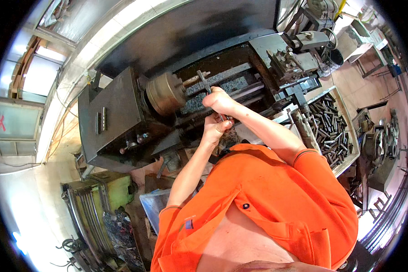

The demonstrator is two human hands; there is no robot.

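Both my hands are raised at the lathe, close together in front of its chuck [165,94]. A round metal rod [191,81] sticks out of the chuck toward the right. My right hand [219,100] is closed around a slim grey metal bar-shaped tool [203,81], whose far end lies across the rod's free end. The tool's exact kind is not clear. Just nearer to me, my left hand [213,129] is closed with its fingers curled. Something small and dark shows at its fingertips, too hidden to name.
Metal chips [222,90] cover the lathe bed below the rod. The tool post [288,63] stands to the right. A tray [354,136] full of dark metal pins is near my right elbow. Control levers [132,145] jut from the headstock [109,113]. A green machine [102,192] stands at lower left.
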